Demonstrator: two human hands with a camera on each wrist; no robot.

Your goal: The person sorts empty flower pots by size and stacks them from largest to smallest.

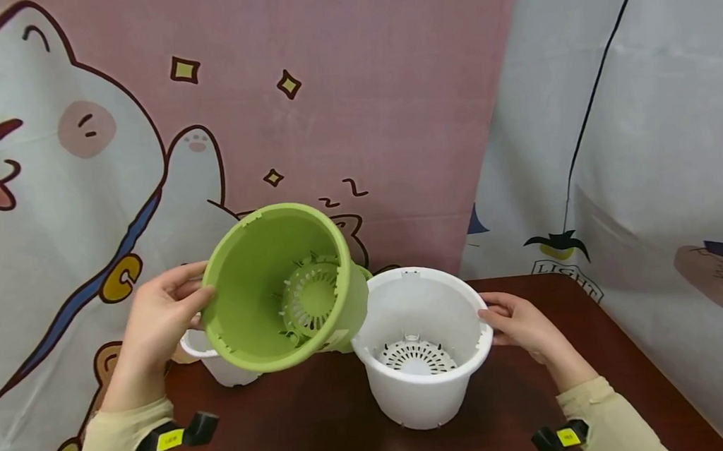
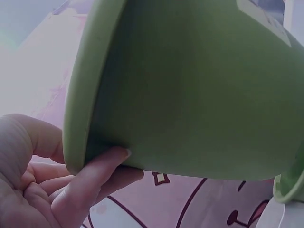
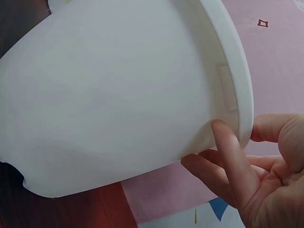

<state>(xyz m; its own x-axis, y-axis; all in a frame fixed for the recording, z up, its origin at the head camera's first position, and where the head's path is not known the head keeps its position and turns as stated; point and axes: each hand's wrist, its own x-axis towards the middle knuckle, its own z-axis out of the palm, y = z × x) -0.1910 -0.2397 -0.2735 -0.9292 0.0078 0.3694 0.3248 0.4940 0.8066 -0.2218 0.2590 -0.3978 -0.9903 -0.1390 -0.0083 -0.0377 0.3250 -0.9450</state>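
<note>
My left hand (image 1: 163, 315) pinches the left rim of a green plastic flowerpot (image 1: 233, 292), thumb inside and fingers outside. The pot is tilted, its mouth facing me, with a slotted disc visible at its bottom. In the left wrist view, the fingers press under the rim of the green flowerpot (image 2: 190, 95). To the right, my right hand (image 1: 522, 322) grips the right rim of a white flowerpot (image 1: 413, 398), which stands nearly upright with a slotted base inside. Whether it touches the table cannot be told. The right wrist view shows the white flowerpot's side (image 3: 109, 95) close up.
Behind the held green pot, a smaller white pot (image 1: 233, 370) stands on the dark red-brown table (image 1: 314, 427), partly hidden. Part of another green item (image 1: 346, 348) shows between the two held pots. A pink and white printed cloth (image 1: 391, 110) hangs behind the table.
</note>
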